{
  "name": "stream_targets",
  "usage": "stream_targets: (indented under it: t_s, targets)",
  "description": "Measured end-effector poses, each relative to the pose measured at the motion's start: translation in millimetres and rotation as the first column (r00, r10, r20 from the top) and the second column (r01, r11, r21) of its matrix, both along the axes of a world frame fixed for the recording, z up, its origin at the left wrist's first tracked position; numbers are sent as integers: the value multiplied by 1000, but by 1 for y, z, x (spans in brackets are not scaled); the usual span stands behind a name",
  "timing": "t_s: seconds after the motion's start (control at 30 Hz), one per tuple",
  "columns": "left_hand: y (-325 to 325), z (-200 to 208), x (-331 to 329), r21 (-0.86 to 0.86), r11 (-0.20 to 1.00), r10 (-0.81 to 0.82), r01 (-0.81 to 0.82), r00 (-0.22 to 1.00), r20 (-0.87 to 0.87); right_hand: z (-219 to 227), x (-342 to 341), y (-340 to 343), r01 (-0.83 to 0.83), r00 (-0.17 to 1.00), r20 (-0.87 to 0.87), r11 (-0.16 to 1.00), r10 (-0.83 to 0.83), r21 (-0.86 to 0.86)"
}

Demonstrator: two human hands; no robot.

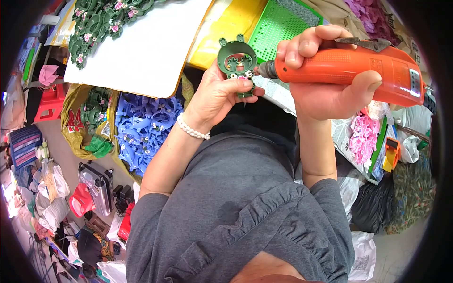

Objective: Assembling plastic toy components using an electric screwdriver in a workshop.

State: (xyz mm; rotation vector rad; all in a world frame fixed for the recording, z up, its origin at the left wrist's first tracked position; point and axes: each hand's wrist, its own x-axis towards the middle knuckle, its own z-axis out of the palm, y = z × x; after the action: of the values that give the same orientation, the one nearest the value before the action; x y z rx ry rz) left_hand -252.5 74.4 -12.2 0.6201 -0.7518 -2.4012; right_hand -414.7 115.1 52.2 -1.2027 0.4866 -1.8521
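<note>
Between the thumb and fingers of my left hand (pixel 214 96) is a dark green plastic toy part (pixel 230 51), shaped like a small figure with a round ring head and two knobs on top. Small pink and white pieces sit on its lower half. My right hand (pixel 325 89) grips an orange electric screwdriver (pixel 349 68), held level with its grey chuck pointing left. The chuck's tip is right beside the green part, near its middle; whether the bit touches a screw is too small to tell.
A white board (pixel 137 52) ahead carries a heap of green parts (pixel 111 21). A green perforated basket (pixel 278 30) stands beyond the part. Bags of blue parts (pixel 146 129) and green parts (pixel 94 111) lie at left. Pink parts (pixel 364 134) and an orange-yellow tool (pixel 391 153) are at right.
</note>
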Motion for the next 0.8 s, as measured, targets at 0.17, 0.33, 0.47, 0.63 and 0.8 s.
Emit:
stream_targets:
  t_s: [0.17, 0.33, 0.47, 0.63, 0.8]
  targets:
    - [0, -2, 1, 23, 999, -32, 32, 999, -26, 0, 3, 2, 10, 1000, 28, 1000, -11, 24]
    - [0, -2, 1, 15, 999, -37, 37, 999, -30, -4, 3, 1, 58, 998, -9, 998, -58, 36]
    - [2, -1, 1, -2, 1000, -22, 22, 1000, -6, -8, 4, 1, 56, 998, 21, 997, -57, 46]
    - [9, 0, -2, -67, 997, 47, -43, 997, 58, -13, 4, 1, 94, 996, -15, 994, -93, 47]
    - [17, 6, -9, -205, 967, 184, -151, 971, 153, -7, 18, 7, 208, 971, -154, 967, -186, 150]
